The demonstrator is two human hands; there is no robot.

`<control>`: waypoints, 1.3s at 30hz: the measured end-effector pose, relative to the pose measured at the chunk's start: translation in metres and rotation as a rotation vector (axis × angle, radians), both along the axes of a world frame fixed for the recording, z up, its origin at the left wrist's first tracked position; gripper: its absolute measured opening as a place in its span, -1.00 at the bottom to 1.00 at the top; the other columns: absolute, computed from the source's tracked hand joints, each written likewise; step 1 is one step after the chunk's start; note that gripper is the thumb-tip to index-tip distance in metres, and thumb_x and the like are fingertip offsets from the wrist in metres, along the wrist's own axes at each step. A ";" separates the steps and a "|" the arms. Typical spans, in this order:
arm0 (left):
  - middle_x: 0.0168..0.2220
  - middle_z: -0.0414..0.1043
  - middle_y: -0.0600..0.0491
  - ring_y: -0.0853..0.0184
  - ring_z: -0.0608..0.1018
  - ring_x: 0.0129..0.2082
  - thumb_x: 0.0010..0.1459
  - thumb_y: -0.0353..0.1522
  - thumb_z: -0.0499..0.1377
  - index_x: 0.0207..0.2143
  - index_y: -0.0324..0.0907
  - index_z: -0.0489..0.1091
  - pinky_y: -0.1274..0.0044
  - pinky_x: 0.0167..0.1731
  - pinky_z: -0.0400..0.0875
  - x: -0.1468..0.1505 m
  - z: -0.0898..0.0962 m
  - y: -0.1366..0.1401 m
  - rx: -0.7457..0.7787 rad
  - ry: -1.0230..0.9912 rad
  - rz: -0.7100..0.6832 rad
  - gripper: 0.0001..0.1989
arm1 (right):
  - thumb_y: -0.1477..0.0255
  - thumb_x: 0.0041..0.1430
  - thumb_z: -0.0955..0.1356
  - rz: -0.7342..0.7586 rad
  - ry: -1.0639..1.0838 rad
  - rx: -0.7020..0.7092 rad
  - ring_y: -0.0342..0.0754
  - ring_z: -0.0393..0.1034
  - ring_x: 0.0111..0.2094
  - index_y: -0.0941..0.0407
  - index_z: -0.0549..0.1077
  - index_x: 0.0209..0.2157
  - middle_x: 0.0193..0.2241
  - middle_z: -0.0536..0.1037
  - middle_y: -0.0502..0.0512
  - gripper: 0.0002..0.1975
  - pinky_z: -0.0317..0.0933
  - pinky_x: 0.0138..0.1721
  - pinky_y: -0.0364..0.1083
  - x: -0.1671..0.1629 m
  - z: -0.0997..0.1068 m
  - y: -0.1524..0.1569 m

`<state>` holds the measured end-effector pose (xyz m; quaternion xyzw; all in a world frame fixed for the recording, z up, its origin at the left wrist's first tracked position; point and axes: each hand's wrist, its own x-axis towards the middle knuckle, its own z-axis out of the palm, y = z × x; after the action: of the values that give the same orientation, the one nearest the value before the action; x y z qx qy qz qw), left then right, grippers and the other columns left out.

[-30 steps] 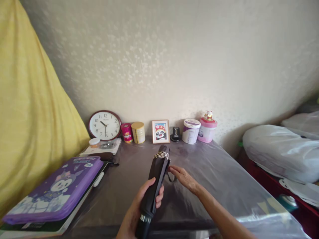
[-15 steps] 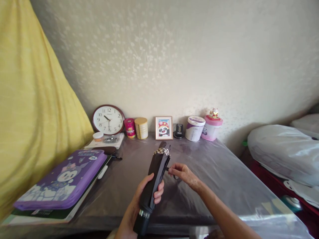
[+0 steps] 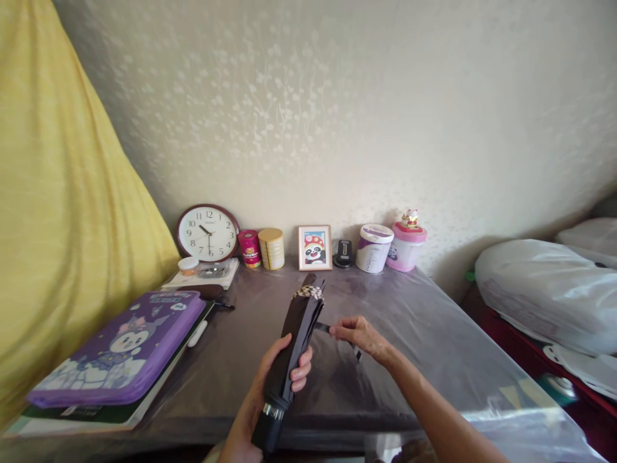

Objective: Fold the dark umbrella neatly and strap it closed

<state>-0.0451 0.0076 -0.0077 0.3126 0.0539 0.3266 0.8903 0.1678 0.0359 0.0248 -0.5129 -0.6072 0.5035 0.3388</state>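
Note:
A folded black umbrella [image 3: 295, 334] slants across the front middle of the table, its handle toward me and a patterned band showing near its far end. Wrapped around its lower half is my left hand [image 3: 284, 373], thumb on top and fingertips on the right side. My right hand [image 3: 359, 335], just right of the umbrella, pinches a thin dark strap [image 3: 324, 327] between thumb and fingers. That strap runs from the umbrella's side, and its loose end hangs below the right hand.
A purple cartoon folder [image 3: 120, 350] lies on books at the left. Along the wall stand a clock [image 3: 208, 233], tins, a framed panda picture [image 3: 315, 248], a white-purple tub [image 3: 375, 249] and a pink tub [image 3: 405, 249]. White bags [image 3: 544, 292] sit at the right.
My right hand has moved slightly right, drawing the strap out so more of it shows between hand and umbrella. The left hand keeps its hold; the view has shifted a little.

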 end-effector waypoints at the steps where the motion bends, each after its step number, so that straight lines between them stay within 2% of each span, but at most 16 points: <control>1: -0.62 0.01 0.19 0.59 0.08 -0.72 0.14 -0.09 -0.03 -0.51 -0.29 0.25 0.71 -0.74 0.07 0.000 0.000 0.000 -0.002 0.001 0.010 -0.58 | 0.19 -0.12 0.40 0.002 0.020 0.005 -0.24 0.09 -0.63 0.15 0.47 -0.65 -0.71 0.37 -0.09 -0.69 -0.04 -0.56 -0.21 0.001 0.001 0.000; 6: -0.63 0.04 0.19 0.58 0.11 -0.73 0.12 -0.09 0.00 -0.51 -0.27 0.24 0.70 -0.74 0.08 -0.003 0.000 0.002 -0.010 0.080 0.079 -0.60 | 0.16 -0.11 0.40 -0.014 0.175 -0.050 -0.21 0.22 -0.60 0.16 0.41 -0.66 -0.70 0.39 -0.06 -0.65 0.11 -0.48 -0.20 0.003 0.009 -0.003; 11: -0.70 0.11 0.17 0.54 0.20 -0.74 0.08 -0.08 0.04 -0.55 -0.27 0.28 0.66 -0.71 0.13 -0.003 -0.001 0.001 -0.045 0.279 0.153 -0.59 | 0.10 -0.08 0.37 -0.053 0.213 -0.090 -0.22 0.22 -0.64 0.15 0.36 -0.68 -0.74 0.31 -0.10 -0.60 0.09 -0.51 -0.21 0.006 0.017 -0.006; 16: -0.63 0.30 0.12 0.48 0.33 -0.71 0.00 -0.12 0.15 -0.49 -0.25 0.31 0.63 -0.69 0.21 0.006 0.001 -0.009 -0.052 0.542 0.477 -0.66 | 0.13 -0.07 0.38 -0.057 0.296 -0.080 -0.22 0.26 -0.61 0.15 0.35 -0.63 -0.71 0.32 -0.11 -0.63 0.12 -0.50 -0.22 0.005 0.018 -0.007; 18: -0.63 0.34 0.12 0.43 0.37 -0.70 -0.02 -0.13 0.18 -0.41 -0.24 0.34 0.61 -0.68 0.22 0.010 0.004 -0.012 0.012 0.683 0.579 -0.68 | 0.13 -0.09 0.39 -0.064 0.299 -0.087 -0.22 0.27 -0.61 0.15 0.36 -0.61 -0.68 0.34 -0.10 -0.64 0.15 -0.50 -0.21 0.002 0.017 -0.008; 20: -0.57 0.41 0.09 0.36 0.45 -0.60 -0.03 -0.17 0.20 -0.31 -0.23 0.37 0.58 -0.59 0.29 0.015 0.006 -0.012 0.134 0.789 0.669 -0.68 | 0.13 -0.09 0.39 -0.061 0.284 -0.091 -0.22 0.28 -0.59 0.16 0.37 -0.58 -0.66 0.36 -0.09 -0.65 0.20 -0.48 -0.20 -0.002 0.017 -0.010; 22: -0.38 0.49 0.02 0.28 0.51 -0.37 -0.02 -0.24 0.21 -0.21 -0.22 0.38 0.54 -0.37 0.34 0.019 0.007 -0.012 0.284 0.843 0.765 -0.67 | 0.13 -0.10 0.40 -0.059 0.298 -0.104 -0.17 0.33 -0.52 0.16 0.38 -0.56 -0.63 0.37 -0.07 -0.65 0.25 -0.44 -0.16 -0.007 0.017 -0.012; 24: -0.20 0.47 -0.02 0.20 0.48 -0.17 -0.02 -0.29 0.20 -0.10 -0.20 0.36 0.49 -0.17 0.29 0.022 0.005 -0.011 0.403 0.886 0.842 -0.61 | 0.14 -0.10 0.40 -0.056 0.329 -0.123 -0.09 0.38 -0.39 0.16 0.39 -0.54 -0.58 0.36 -0.05 -0.65 0.29 -0.39 -0.13 -0.011 0.016 -0.013; 26: -0.11 0.44 -0.07 0.15 0.44 -0.08 -0.02 -0.30 0.19 0.03 -0.20 0.27 0.43 -0.08 0.24 0.026 0.000 -0.011 0.466 0.965 0.889 -0.49 | 0.15 -0.09 0.40 -0.053 0.343 -0.136 -0.05 0.38 -0.29 0.17 0.41 -0.51 -0.52 0.38 -0.02 -0.66 0.30 -0.35 -0.11 -0.015 0.015 -0.014; 29: 0.00 0.36 -0.16 0.10 0.41 -0.02 -0.02 -0.28 0.18 0.16 -0.24 0.09 0.37 -0.03 0.20 0.031 -0.009 -0.014 0.546 1.102 0.915 -0.32 | 0.15 -0.07 0.39 -0.073 0.333 -0.138 -0.09 0.35 -0.29 0.18 0.44 -0.47 -0.46 0.41 0.02 -0.66 0.30 -0.35 -0.12 -0.019 0.011 -0.014; 32: 0.11 0.22 -0.21 0.08 0.35 0.06 0.02 -0.22 0.14 0.21 -0.26 -0.02 0.37 0.02 0.17 0.035 -0.014 -0.019 0.635 1.184 0.870 -0.26 | 0.14 -0.12 0.40 -0.119 0.334 -0.163 -0.12 0.31 -0.37 0.18 0.42 -0.52 -0.50 0.38 -0.01 -0.65 0.31 -0.38 -0.11 -0.025 0.006 -0.014; 36: 0.17 0.12 -0.21 0.09 0.28 0.11 0.12 -0.15 0.01 0.23 -0.27 -0.06 0.35 0.07 0.12 0.038 -0.016 -0.022 0.746 1.285 0.803 -0.32 | 0.17 -0.20 0.44 -0.224 0.380 -0.208 -0.15 0.28 -0.44 0.17 0.35 -0.60 -0.56 0.31 -0.05 -0.65 0.32 -0.42 -0.08 -0.031 0.000 -0.012; 39: 0.16 0.15 -0.15 0.15 0.25 0.14 0.18 -0.16 -0.06 0.21 -0.23 0.01 0.38 0.12 0.06 0.037 -0.015 -0.019 0.725 1.195 0.795 -0.41 | 0.21 -0.22 0.45 -0.274 0.431 -0.259 -0.15 0.29 -0.46 0.15 0.34 -0.58 -0.56 0.32 -0.06 -0.67 0.31 -0.44 -0.09 -0.031 -0.003 -0.010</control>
<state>-0.0081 -0.0117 -0.0227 0.6615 0.5191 0.3940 0.3710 0.1367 0.0258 0.0218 -0.5102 -0.3769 0.6238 0.4566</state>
